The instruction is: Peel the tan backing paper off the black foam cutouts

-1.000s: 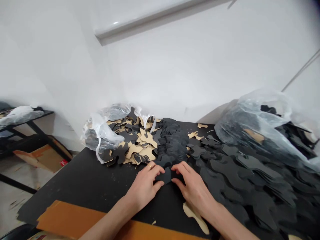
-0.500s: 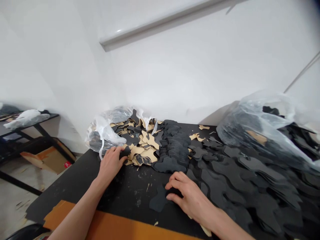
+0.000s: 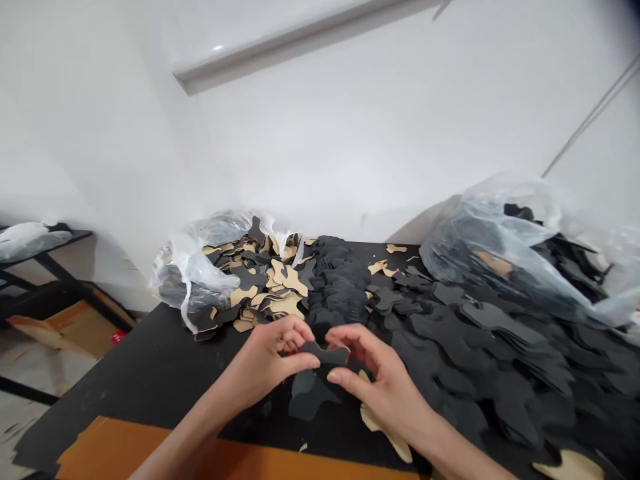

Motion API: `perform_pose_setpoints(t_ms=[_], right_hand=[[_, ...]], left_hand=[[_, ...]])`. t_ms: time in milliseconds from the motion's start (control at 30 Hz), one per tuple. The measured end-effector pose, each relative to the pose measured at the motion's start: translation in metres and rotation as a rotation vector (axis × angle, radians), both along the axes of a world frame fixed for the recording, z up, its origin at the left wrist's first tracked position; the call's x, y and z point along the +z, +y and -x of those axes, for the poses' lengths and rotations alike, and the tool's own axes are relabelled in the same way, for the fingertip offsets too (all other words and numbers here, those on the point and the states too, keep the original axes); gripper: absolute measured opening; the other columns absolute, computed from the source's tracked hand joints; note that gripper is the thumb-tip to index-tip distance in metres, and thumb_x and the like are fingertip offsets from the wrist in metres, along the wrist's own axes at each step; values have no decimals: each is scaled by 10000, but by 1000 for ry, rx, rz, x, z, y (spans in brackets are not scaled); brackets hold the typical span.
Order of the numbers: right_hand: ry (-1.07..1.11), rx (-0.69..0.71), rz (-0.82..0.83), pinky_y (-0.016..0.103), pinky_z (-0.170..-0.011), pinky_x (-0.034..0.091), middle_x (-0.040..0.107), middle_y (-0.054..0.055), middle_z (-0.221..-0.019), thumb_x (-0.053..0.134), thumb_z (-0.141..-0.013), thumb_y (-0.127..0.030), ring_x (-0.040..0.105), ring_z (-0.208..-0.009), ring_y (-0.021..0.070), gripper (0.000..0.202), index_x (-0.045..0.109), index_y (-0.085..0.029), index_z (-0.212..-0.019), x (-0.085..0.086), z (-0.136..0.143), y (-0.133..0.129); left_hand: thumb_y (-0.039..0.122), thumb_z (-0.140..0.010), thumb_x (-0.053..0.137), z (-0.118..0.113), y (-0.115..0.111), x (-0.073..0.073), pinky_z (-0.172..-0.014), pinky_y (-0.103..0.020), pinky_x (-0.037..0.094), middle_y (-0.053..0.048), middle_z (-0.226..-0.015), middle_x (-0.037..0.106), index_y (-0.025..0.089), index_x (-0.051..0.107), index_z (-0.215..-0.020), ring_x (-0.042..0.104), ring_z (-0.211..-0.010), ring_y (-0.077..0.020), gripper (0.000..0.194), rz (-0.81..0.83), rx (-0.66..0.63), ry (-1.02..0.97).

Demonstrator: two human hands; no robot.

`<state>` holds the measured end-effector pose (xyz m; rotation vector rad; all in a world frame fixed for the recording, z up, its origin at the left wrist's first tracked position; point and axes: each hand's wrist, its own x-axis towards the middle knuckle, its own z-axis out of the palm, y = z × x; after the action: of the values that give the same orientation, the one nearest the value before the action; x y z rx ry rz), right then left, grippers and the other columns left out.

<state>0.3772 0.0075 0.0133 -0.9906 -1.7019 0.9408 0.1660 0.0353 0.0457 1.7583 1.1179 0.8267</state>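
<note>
Both hands now meet over the near middle of the tabletop (image 3: 145,363) — 0.5 s ago the left hand (image 3: 270,357) was out at the heap of tan and black pieces (image 3: 293,280), at a small dark piece there. Now 1 dark wavy-edged piece (image 3: 330,355) is up between the 2 hands, raised off the surface. Left grip clamped on its left end, thumb in front, fingers behind. Right hand (image 3: 387,377) is at the other end, fingers bent behind, thumb apart below; contact can't be told. Another dark piece (image 3: 310,400) lies flat just below, partly hidden — same spot as before, roughly. Row of stacked dark pieces (image 3: 337,287) beyond the hands, unchanged. Tan piece (image 3: 371,420) lies beside the right hand, more of it showing than 0.5 s ago.
</note>
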Motion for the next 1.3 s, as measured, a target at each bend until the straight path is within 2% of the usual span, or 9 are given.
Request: perform_pose_setpoints(t_ms=[33, 100, 233, 400, 600, 1067, 1233, 1300], right_hand=[[26, 3, 108, 266, -693, 549, 689, 35, -940, 708, -825, -292, 676, -788, 165, 227, 656, -214, -1032, 0, 1, 1], [97, -8, 290, 227, -571, 516, 652, -20, -697, 707, -813, -316, 638, -579, 119, 163, 659, -192, -907, -2, 3, 4], [236, -51, 424, 218, -570, 527, 659, -28, -629, 773, -746, -385, 655, -563, 118, 282, 637, -177, -880, -3, 2, 9], [240, -59, 415, 240, -576, 547, 659, -31, -626, 786, -729, -407, 661, -572, 128, 296, 640, -183, -855, 0, 2, 8], [210, -53, 411, 229, -564, 535, 651, -38, -630, 759, -743, -361, 647, -556, 115, 237, 634, -185, -840, 4, 6, 4], [211, -51, 416, 219, -537, 509, 632, -45, -620, 780, -718, -370, 630, -531, 108, 266, 627, -187, -837, -5, 4, 8], [151, -20, 412, 223, -556, 495, 630, -39, -634, 745, -748, -326, 628, -562, 116, 210, 621, -191, -850, -7, 3, 7], [95, -11, 347, 222, -557, 486, 641, -28, -671, 723, -764, -283, 620, -581, 119, 148, 623, -196, -831, -9, 1, 6]], left_hand=[[245, -753, 747, -5, 1, -4, -621, -214, 399, 49, -679, 587, 185, 620, -876, 532, -646, -114, 186, 63, -53, -49], [249, -745, 753, -8, 4, -12, -637, -219, 408, 35, -709, 624, 175, 628, -932, 554, -663, -118, 237, 164, -111, -120], [291, -800, 691, 0, 8, -21, -664, -236, 425, -3, -754, 663, 159, 697, -906, 580, -701, -137, 170, 238, -86, -97], [344, -837, 641, 2, 6, -26, -652, -246, 436, -17, -728, 667, 161, 727, -832, 582, -688, -152, 203, 222, -82, -39], [279, -838, 624, 1, 4, -27, -644, -232, 431, -8, -700, 658, 155, 711, -787, 574, -671, -139, 160, 215, -96, -29], [311, -830, 639, 2, 3, -25, -643, -234, 412, -9, -702, 663, 158, 712, -769, 569, -678, -144, 180, 228, -92, -17], [274, -789, 621, 1, 2, -22, -610, -226, 364, 21, -656, 596, 164, 647, -721, 512, -636, -128, 132, 279, -112, -16], [267, -773, 608, 0, 2, -21, -620, -225, 362, 34, -650, 549, 171, 612, -721, 493, -645, -129, 109, 299, -131, -34]])
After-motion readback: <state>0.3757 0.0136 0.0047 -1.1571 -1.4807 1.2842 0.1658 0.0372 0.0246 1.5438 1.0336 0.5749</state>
